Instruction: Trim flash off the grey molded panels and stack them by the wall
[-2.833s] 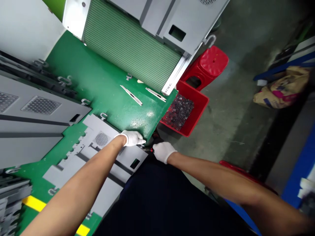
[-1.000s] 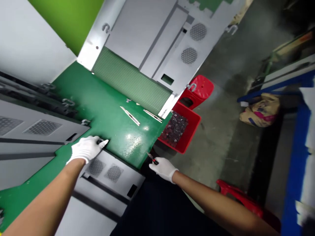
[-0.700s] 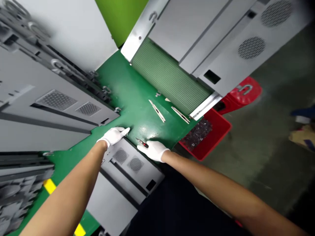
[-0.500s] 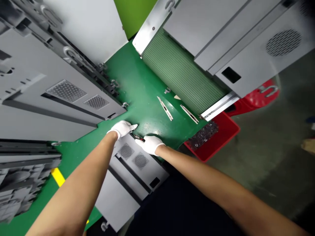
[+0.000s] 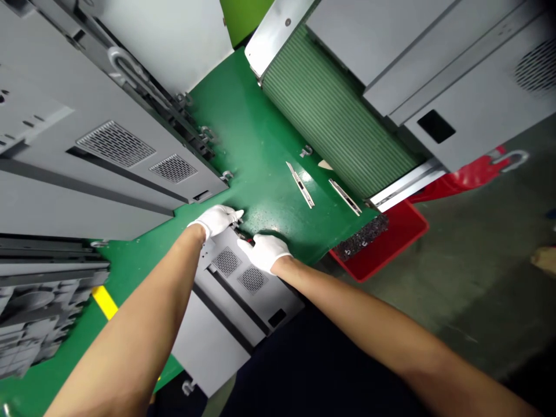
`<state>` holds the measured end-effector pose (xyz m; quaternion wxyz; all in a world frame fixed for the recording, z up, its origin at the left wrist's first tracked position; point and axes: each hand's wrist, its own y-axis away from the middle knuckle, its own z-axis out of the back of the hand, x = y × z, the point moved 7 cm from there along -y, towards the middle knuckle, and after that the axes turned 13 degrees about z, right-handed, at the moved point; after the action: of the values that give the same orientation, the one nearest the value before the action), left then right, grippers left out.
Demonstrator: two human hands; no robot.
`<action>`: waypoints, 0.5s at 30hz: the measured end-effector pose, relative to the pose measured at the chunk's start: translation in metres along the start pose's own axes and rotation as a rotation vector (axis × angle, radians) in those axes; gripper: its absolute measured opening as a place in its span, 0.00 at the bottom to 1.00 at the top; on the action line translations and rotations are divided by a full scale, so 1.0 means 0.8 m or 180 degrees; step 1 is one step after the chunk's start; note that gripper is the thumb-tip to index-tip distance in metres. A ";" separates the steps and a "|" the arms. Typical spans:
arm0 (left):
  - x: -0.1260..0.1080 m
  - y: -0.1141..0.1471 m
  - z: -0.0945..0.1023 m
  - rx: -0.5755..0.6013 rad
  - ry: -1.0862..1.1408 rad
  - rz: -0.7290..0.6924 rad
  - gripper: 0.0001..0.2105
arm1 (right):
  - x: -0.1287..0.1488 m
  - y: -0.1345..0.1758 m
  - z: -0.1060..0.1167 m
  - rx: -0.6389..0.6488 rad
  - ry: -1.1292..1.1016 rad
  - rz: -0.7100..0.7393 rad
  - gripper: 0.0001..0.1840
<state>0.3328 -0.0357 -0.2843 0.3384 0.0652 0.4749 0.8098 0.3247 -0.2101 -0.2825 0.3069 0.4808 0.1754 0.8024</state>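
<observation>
A grey plastic panel (image 5: 221, 324) with two round-cornered vent grilles lies tilted against my body at the front of the green table. My left hand (image 5: 218, 221), in a white glove, is closed at the panel's far corner, its thumb and fingers pinched on the edge. My right hand (image 5: 266, 253), also gloved in white, is wrapped round a small red-handled tool (image 5: 249, 240) like nippers. The tool's metal tip points at the panel's far edge, close to my left fingers. Most of the tool is hidden in my palm.
Grey panels (image 5: 104, 133) stand stacked at left. Two white utility knives (image 5: 300, 185) (image 5: 345, 197) and a hook-shaped scrap (image 5: 306, 151) lie on the green table (image 5: 256, 139). A ribbed green conveyor (image 5: 334, 116) carries more panels; below it, a red bin (image 5: 382, 249) holds dark scraps.
The view has shifted slightly, so the surroundings appear moved. Both hands stay at the panel's far edge; my left fingers look more curled in, and the tool remains in my right hand.
</observation>
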 end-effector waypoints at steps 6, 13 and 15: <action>0.003 -0.002 -0.001 0.0098 0.0075 0.0071 0.31 | -0.004 -0.002 0.001 0.0055 -0.0011 -0.0003 0.39; 0.008 -0.006 -0.004 0.0120 0.0123 0.0029 0.31 | -0.004 -0.004 0.002 0.0099 -0.0022 0.0043 0.38; 0.008 -0.006 -0.005 0.0125 0.0139 -0.0009 0.32 | -0.001 -0.005 0.001 0.0127 -0.0001 0.0000 0.37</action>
<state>0.3289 -0.0334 -0.2918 0.3277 0.0534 0.4982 0.8010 0.3271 -0.2075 -0.2852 0.2974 0.4870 0.1914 0.7986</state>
